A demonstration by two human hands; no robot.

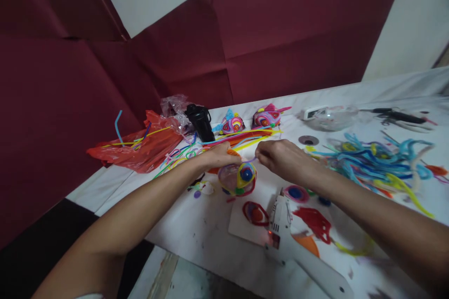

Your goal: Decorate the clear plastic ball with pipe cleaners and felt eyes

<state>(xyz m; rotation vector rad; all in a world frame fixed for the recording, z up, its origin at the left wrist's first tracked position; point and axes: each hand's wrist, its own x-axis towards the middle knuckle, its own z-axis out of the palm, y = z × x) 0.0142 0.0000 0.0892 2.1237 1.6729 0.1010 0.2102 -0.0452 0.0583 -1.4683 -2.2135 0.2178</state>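
My left hand (221,155) is closed at the top of a clear, rounded fish-like craft (229,180) trimmed with yellow, red and green pipe cleaners and a blue eye. An orange piece shows beside its fingers. Just to the right, my right hand (277,156) pinches a thin purple pipe cleaner (249,160) that runs toward the craft's top. Below the hands lies a white glue gun (280,224) with a glowing red light. Near its nozzle are a red pipe-cleaner eye piece (257,215) on a white card and a pink-and-blue eye piece (295,194).
Two decorated fish crafts (266,117) stand at the back beside a black bottle (200,122). A red plastic bag (140,152) lies left. On the right are a heap of blue pipe cleaners (375,154), a clear plastic piece (329,119), and black-handled pliers (403,117).
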